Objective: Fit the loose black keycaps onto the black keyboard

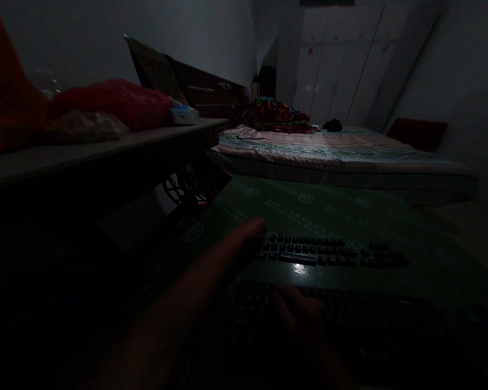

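Note:
Several loose black keycaps (305, 249) lie in rows on a green table (276, 203). At the left end of these rows is my left hand (252, 232), its fingers curled down and closed. Whatever they hold, if anything, is hidden. Nearer to me a black keyboard (374, 309) lies along the table, very dark in the shade. My right hand (303, 311) is over the left part of the keyboard. Its index finger and thumb are drawn together at the keys, and I cannot make out what is between them.
A bed (341, 154) with a bundled patterned blanket (274, 115) stands beyond the table. On the left, a shelf-like top (146, 138) carries a red bag (114, 100) and a small box (185, 115). A white wardrobe (329, 65) stands at the back.

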